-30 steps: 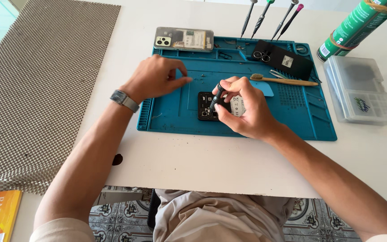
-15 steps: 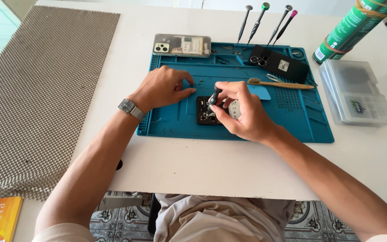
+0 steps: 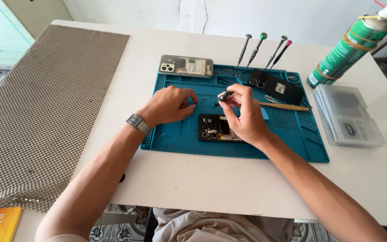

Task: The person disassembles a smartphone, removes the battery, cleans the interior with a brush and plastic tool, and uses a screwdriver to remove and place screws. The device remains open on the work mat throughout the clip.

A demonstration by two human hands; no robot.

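— What are the hands doing over there?

— The right hand [image 3: 246, 117] pinches a small dark precision screwdriver [image 3: 223, 97] between thumb and fingertips, lifted above the opened black phone body [image 3: 217, 128] lying on the blue silicone repair mat [image 3: 292, 134]. The left hand [image 3: 170, 105] rests loosely curled on the mat just left of the phone, fingertips down near something tiny; I cannot tell whether it grips anything.

— Any advice for that step?

— I'd say keep the driver upright over the screw head, press lightly, and let the left hand steady the phone so it doesn't slide.

— Count things for me.

— Four slim screwdrivers [image 3: 262, 48] fan out at the mat's far edge, besides the one in hand. One grey phone back cover with camera cutouts [image 3: 186, 66], one black panel with two lens rings [image 3: 277, 85], one wooden-handled tool [image 3: 283, 106], one green spray can [image 3: 350, 45], one clear plastic compartment box [image 3: 348, 117], and one grey mesh mat [image 3: 36, 112] on the white tabletop [image 3: 211, 179].
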